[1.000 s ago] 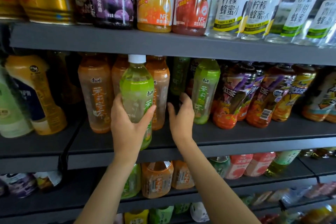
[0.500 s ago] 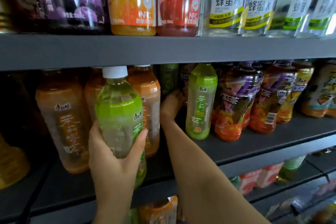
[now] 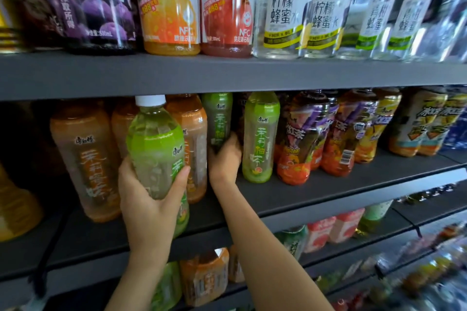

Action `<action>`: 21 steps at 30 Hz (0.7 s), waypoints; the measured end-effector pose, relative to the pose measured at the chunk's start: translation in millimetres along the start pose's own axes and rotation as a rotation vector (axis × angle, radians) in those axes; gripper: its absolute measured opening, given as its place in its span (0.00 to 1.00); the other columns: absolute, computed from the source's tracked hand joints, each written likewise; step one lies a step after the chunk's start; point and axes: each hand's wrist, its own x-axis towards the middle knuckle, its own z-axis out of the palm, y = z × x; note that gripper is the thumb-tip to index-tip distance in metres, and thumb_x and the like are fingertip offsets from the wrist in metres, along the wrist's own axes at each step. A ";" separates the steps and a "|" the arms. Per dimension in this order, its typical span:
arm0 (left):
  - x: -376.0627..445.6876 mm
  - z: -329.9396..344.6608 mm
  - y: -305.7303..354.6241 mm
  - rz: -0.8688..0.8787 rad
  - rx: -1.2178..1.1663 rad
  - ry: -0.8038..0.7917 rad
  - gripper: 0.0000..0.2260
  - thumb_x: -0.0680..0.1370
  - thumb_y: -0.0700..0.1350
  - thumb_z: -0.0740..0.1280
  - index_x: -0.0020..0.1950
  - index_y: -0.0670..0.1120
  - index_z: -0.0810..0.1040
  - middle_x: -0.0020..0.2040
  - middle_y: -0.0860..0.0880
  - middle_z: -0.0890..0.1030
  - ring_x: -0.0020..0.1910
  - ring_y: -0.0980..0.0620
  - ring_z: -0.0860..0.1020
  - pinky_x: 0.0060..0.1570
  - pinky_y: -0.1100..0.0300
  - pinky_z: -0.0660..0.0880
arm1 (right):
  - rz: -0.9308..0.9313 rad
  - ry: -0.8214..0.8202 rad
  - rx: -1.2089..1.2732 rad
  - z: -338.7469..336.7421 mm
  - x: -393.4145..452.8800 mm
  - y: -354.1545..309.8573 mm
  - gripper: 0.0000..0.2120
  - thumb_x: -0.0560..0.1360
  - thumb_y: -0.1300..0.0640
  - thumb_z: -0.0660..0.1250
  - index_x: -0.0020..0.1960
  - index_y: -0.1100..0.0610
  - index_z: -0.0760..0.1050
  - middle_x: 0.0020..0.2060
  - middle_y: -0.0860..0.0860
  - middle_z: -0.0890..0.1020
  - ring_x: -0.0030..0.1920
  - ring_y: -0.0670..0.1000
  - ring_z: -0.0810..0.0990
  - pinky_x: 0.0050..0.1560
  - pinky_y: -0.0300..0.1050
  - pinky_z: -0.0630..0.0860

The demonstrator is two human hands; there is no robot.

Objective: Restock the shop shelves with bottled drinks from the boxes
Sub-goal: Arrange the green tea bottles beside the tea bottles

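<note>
Middle shelf (image 3: pixel 328 197), left to right: orange-label tea bottle (image 3: pixel 86 159) stands near the left end, a second orange one behind it, partly hidden. Left hand (image 3: pixel 149 199) is wrapped round the lower body of the green tea bottle (image 3: pixel 156 149): thumb across the label front, fingers behind. That bottle is upright and lifted, white cap right under the upper shelf edge (image 3: pixel 227 76), base out past the front edge of the middle shelf, not set down. Just right of it another orange bottle (image 3: pixel 194 139), standing. Right hand (image 3: pixel 223 159) reaches into the gap behind, fingers curled against the base of a darker green bottle (image 3: pixel 218 118) deeper in the row; gripping or just pushing, can't tell. Next right, front green bottle (image 3: pixel 260 136) stands alone, then a cluster of red-tea bottles (image 3: pixel 300 139), more toward the right end.

Risks, as judged:
- Cap could catch the upper shelf edge when the held bottle goes in; clearance looks tight.
- Right hand moving the rear bottle could knock the front green one or the orange one beside it; they stand close and tall, easy to topple in a chain.
- Held bottle is smooth plastic, one-hand grip low on the body, so it could slip or tip.

Contents: held bottle holds pale yellow-green liquid, almost full. Orange ones hold amber tea. Top shelf carries juice bottles (image 3: pixel 169 7) and clear honey-water bottles (image 3: pixel 280 12), all sealed as far as visible. No boxes in view.
</note>
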 end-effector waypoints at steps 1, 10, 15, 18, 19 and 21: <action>-0.2 -0.1 0.1 0.005 -0.003 -0.003 0.27 0.65 0.62 0.69 0.60 0.56 0.65 0.56 0.48 0.76 0.55 0.49 0.76 0.54 0.56 0.72 | -0.007 -0.007 -0.004 -1.1 -2.4 -0.8 0.24 0.74 0.60 0.67 0.66 0.62 0.63 0.62 0.60 0.72 0.63 0.59 0.71 0.63 0.51 0.69; 0.6 -1.8 2.2 -0.007 -0.008 -0.030 0.27 0.66 0.61 0.69 0.61 0.56 0.65 0.58 0.49 0.75 0.57 0.52 0.75 0.57 0.55 0.73 | -0.239 0.076 0.061 -47.6 -55.6 -7.5 0.26 0.75 0.63 0.66 0.70 0.63 0.61 0.65 0.58 0.69 0.67 0.54 0.66 0.67 0.39 0.63; -0.4 -2.9 5.5 -0.033 -0.009 -0.031 0.29 0.66 0.61 0.72 0.62 0.52 0.65 0.58 0.46 0.75 0.58 0.50 0.75 0.59 0.51 0.74 | -0.253 0.290 0.029 -91.7 -50.7 2.3 0.35 0.72 0.62 0.70 0.73 0.64 0.56 0.70 0.59 0.63 0.71 0.53 0.59 0.71 0.41 0.57; -1.3 -3.5 8.7 -0.041 -0.014 -0.036 0.28 0.66 0.61 0.71 0.61 0.55 0.64 0.58 0.47 0.75 0.58 0.51 0.75 0.59 0.51 0.73 | 0.002 0.072 0.038 -87.6 -33.7 10.8 0.41 0.72 0.61 0.70 0.75 0.64 0.47 0.72 0.60 0.59 0.73 0.57 0.58 0.73 0.47 0.57; -1.5 -4.0 9.3 -0.044 -0.016 -0.039 0.28 0.66 0.61 0.71 0.60 0.55 0.64 0.58 0.47 0.75 0.58 0.51 0.75 0.60 0.51 0.73 | 0.049 0.048 0.044 -85.2 -31.3 13.5 0.40 0.72 0.61 0.70 0.74 0.65 0.48 0.71 0.61 0.61 0.72 0.58 0.60 0.72 0.48 0.59; -1.7 -4.8 9.6 -0.047 -0.012 -0.044 0.28 0.66 0.61 0.71 0.60 0.56 0.63 0.59 0.47 0.75 0.58 0.51 0.75 0.60 0.50 0.73 | 0.080 0.065 0.060 -82.2 -32.2 17.1 0.37 0.72 0.61 0.70 0.72 0.66 0.53 0.67 0.61 0.65 0.69 0.59 0.64 0.69 0.48 0.63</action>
